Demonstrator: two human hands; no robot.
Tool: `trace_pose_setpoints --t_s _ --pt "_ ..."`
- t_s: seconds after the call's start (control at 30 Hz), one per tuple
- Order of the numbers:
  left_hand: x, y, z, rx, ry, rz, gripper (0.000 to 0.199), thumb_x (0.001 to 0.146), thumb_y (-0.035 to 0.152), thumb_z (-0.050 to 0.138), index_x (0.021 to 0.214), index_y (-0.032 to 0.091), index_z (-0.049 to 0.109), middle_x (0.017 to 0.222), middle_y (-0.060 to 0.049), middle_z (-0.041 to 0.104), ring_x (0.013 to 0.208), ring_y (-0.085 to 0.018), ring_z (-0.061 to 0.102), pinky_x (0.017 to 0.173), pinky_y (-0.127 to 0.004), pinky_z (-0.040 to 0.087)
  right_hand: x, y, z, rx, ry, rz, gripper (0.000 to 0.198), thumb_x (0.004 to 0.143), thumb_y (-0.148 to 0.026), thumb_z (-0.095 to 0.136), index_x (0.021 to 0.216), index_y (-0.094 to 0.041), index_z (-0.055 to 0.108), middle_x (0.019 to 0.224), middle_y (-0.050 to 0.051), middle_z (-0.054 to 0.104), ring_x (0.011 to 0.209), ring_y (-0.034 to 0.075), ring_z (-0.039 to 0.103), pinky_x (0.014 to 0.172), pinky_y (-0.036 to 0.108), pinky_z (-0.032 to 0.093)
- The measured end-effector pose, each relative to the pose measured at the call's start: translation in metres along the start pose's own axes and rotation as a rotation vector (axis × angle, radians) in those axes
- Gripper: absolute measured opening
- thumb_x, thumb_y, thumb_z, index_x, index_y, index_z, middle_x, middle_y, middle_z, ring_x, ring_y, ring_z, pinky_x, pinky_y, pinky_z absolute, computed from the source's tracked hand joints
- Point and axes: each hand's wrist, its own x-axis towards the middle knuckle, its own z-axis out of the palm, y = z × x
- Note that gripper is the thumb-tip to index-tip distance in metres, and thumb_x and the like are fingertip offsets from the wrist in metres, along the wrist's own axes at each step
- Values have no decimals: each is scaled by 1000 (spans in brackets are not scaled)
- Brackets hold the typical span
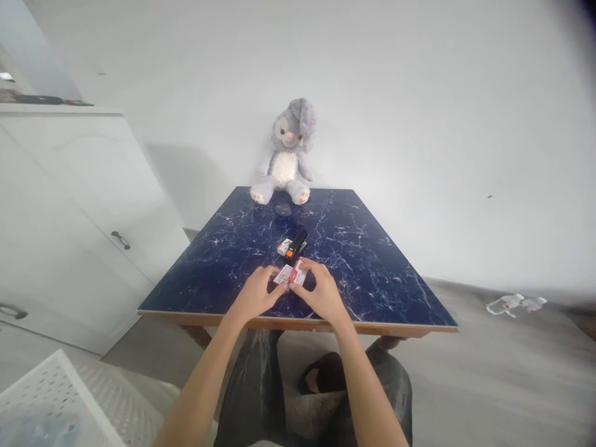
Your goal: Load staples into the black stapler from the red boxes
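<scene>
My left hand [257, 292] pinches a small red-and-white box [282, 274] between thumb and fingers. Between the thumb and fingers of my right hand [325, 292] is another red-and-white piece [298, 273], like a small box, tilted and meeting the first one. Whether the two pieces are joined I cannot tell. Just beyond them lies a black tool with an orange end [297, 245], shaped like a stapler. A small white box [284, 247] sits against its left side, partly hidden. Both hands are over the near part of the blue marbled table [363, 267].
A grey plush rabbit [285, 164] sits at the table's far edge against the wall. White cabinets [69, 217] stand on the left, above a white perforated basket [69, 385]. Clear plastic bottles [507, 304] lie on the floor at right.
</scene>
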Motion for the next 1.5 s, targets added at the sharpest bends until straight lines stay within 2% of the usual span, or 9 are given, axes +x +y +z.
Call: trace_pose_setpoints --t_s 0.2,0.4,0.53,0.63,0.77,0.87,1.1,1.3,1.5 --pt "0 1 -1 18 -79 64 23 90 33 59 111 26 65 104 -5 70 96 -24 63 85 -36 49 1 -1 2 10 -148 -81 39 89 -34 65 128 -27 63 143 10 53 134 25 49 113 41 39" --pt "-5 -4 11 224 -15 64 56 88 34 66 140 24 48 102 -8 69 91 -25 65 81 -35 50 0 0 1 45 -170 -86 48 89 -28 64 136 -28 57 142 8 53 130 24 53 111 39 43" --pt "-9 1 11 282 0 86 47 89 33 66 134 25 54 92 -5 68 84 -23 65 75 -31 50 0 4 3 55 -134 -65 60 85 -29 69 141 -25 50 138 9 58 126 26 56 110 43 44" --pt "-9 4 10 304 18 93 39 91 34 64 128 26 58 89 -4 68 81 -21 65 74 -30 49 0 6 4 51 -127 -81 54 85 -28 68 137 -26 55 140 9 57 131 26 53 112 44 42" --pt "-12 4 22 380 67 35 40 90 34 65 128 22 60 85 -5 68 79 -23 66 72 -30 50 0 5 4 52 -162 -99 50 88 -28 65 137 -29 57 143 7 56 136 25 48 115 42 39" --pt "-15 4 34 401 139 4 45 91 31 64 133 19 55 95 -8 71 88 -24 67 77 -31 51 0 3 3 66 -167 -84 53 88 -28 65 140 -28 54 143 7 56 135 24 50 115 43 39" --pt "-19 15 48 438 176 -94 51 89 24 62 138 13 51 95 -10 71 87 -25 66 77 -32 50 7 -3 9 121 -133 48 51 80 -29 73 128 -26 58 124 6 66 108 21 64 97 37 50" --pt "-19 23 43 453 203 -194 51 83 15 61 133 15 55 103 -11 71 96 -28 63 84 -36 48 10 -13 32 139 -72 137 50 74 -31 77 120 -24 59 110 5 66 99 22 65 92 37 53" --pt "-14 19 32 531 146 -275 58 81 10 56 138 13 52 98 -11 71 90 -28 64 80 -35 48 10 -25 52 251 -20 139 51 75 -24 72 124 -26 59 127 7 57 105 21 64 97 37 53"
